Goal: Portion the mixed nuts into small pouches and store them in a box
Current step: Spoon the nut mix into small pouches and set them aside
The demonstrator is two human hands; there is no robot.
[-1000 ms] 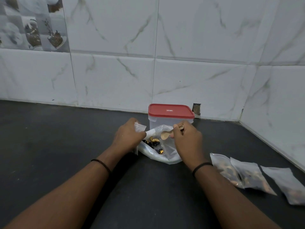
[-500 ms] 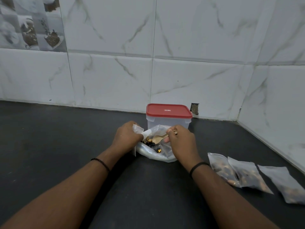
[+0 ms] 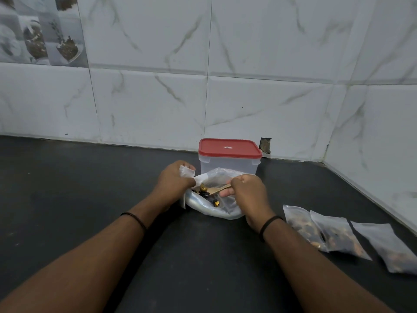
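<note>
Left hand (image 3: pixel 174 180) pinches a pouch (image 3: pixel 186 172), right hand (image 3: pixel 247 190) grips the spoon (image 3: pixel 216 190); nuts (image 3: pixel 203 188) could spill if it tips.

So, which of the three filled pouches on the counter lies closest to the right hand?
The leftmost small clear plastic pouch, lying beside the right hand at the wrist. The other two pouches lie farther right, toward the side wall.

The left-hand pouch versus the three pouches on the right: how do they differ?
The held pouch is gripped by the left hand beside the nut bag; the three pouches lie flat on the counter, untouched. It looks empty; they visibly hold nuts. All are small, translucent plastic.
</note>
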